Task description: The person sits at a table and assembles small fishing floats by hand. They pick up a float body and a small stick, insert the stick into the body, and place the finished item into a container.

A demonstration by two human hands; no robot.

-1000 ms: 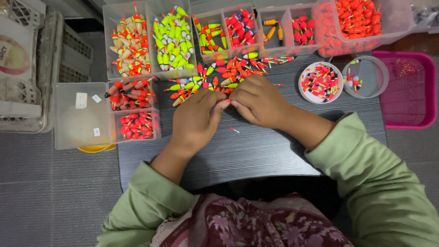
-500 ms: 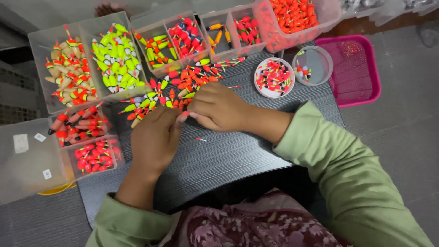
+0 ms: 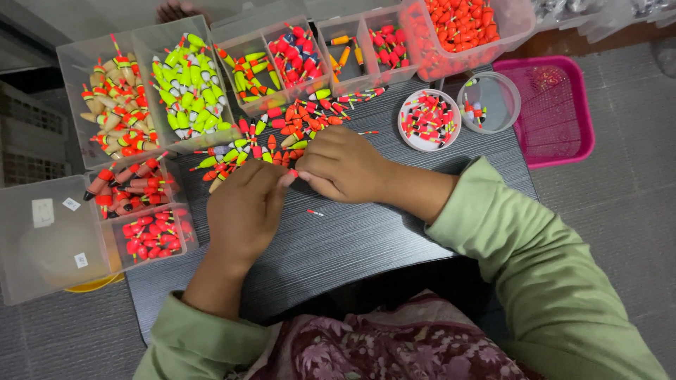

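Head cam: float btwn fingertips (both hands)

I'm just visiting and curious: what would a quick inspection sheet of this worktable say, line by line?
Surface: dark ribbed table, mostly bare near the person.
Job's things: loose pile of small red, orange and green floats at the fingertips.
Clutter: clear sorting boxes of floats along the far and left edges; round white dish of floats; round clear tub, nearly empty; one tiny stray piece.
Hands: left hand and right hand meet at the pile's edge, pinching something small, hidden by fingers.
Cables: nothing seen.
Surroundings: pink basket on grey floor, right.
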